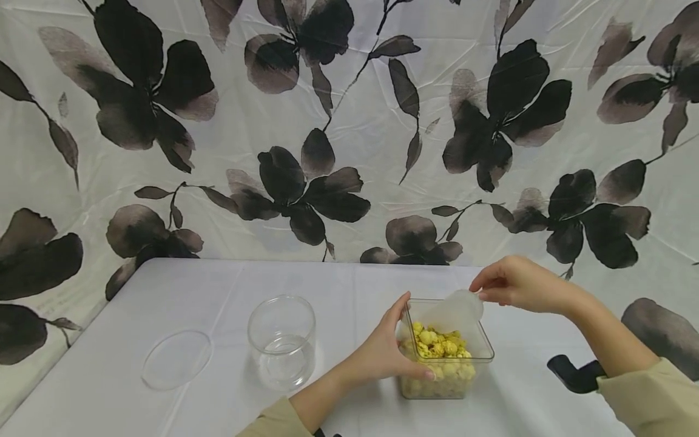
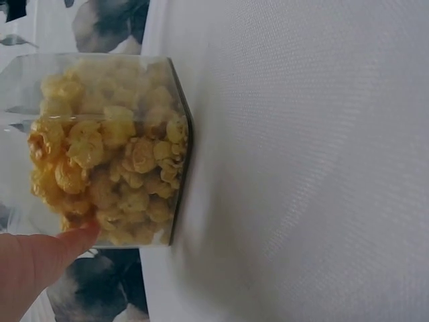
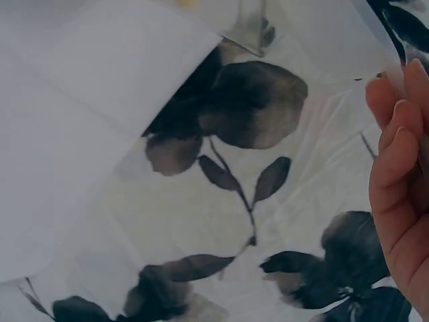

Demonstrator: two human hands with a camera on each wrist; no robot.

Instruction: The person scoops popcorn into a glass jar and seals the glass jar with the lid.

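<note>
A clear square container [image 1: 483, 347] stands on the table, part filled with yellow popcorn [image 1: 437, 345]. My left hand [image 1: 384, 352] grips its left side, with the thumb across the front wall and the other fingers partly hidden behind the side. The left wrist view shows the popcorn [image 2: 127, 161] close up through the wall, beside the thumb [image 2: 57, 258]. Above the container's back right corner, my right hand [image 1: 519, 284] pinches a translucent whitish scoop-like piece [image 1: 463, 308] that reaches in over the popcorn. Curled fingers of the right hand [image 3: 402, 174] show at the right wrist view's edge.
Left of the container stands a round clear glass jar [image 1: 282, 343] without a lid on it. Farther left, a thin clear round disc [image 1: 177, 359] lies on the white-covered table [image 1: 229, 406]. A floral cloth [image 1: 349, 121] hangs behind. By the right wrist is a black curved part [image 1: 576, 373].
</note>
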